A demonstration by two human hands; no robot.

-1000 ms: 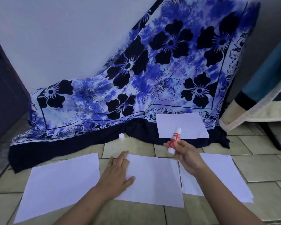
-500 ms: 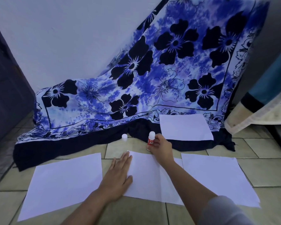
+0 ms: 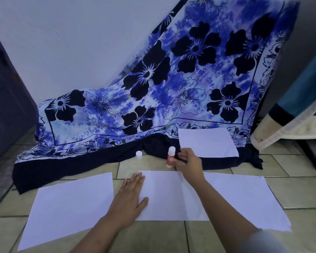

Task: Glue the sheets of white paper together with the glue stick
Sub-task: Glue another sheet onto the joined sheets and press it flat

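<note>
**Glue stick upright on the floor tiles, right hand around it**

Head view: the right hand point(image 3: 187, 162) has its grip closed on the red-and-white glue stick point(image 3: 171, 156), which stands upright on the tiled floor point(image 3: 290, 183) just beyond the far edge of the middle sheet of white paper point(image 3: 170, 196). The left hand point(image 3: 130, 199) lies flat and open, fingers spread, pressing the left part of that middle sheet. A second sheet point(image 3: 69, 207) lies to the left, near but apart from it; a third sheet point(image 3: 243, 199) lies to the right, its edge meeting the middle sheet under the right forearm. A fourth sheet point(image 3: 207, 142) rests on the hem of the blue flowered cloth point(image 3: 171, 84). The white cap point(image 3: 139, 154) stands on the floor left of the glue stick, at the cloth's dark border.
</note>
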